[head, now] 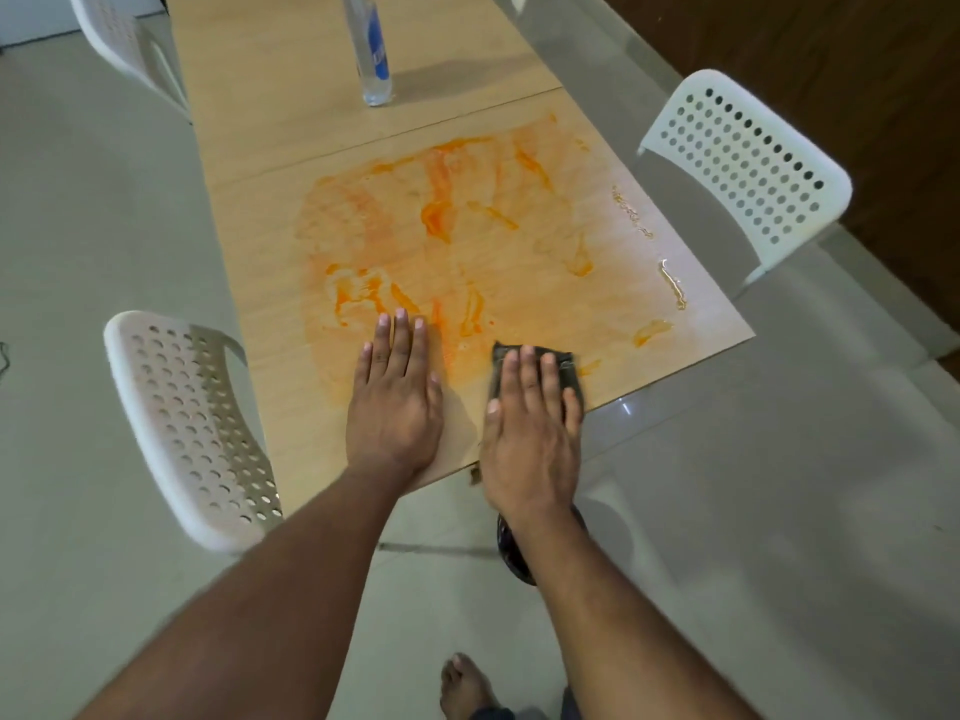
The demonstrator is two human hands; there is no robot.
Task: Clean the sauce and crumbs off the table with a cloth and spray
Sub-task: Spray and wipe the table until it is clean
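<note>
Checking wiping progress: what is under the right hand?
A dark cloth lies flat under the right hand, on the table near its edge. The tabletop beneath is hidden.

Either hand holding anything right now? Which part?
Nothing gripped. Right hand presses flat on the dark cloth, covering most of it; left hand lies flat on the table.

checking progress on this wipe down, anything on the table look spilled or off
Yes. Orange sauce is smeared thin across most of the near half of the table, beyond the cloth under the right hand. Wet streaks sit near the right edge. The left hand rests flat beside the smear.
</note>
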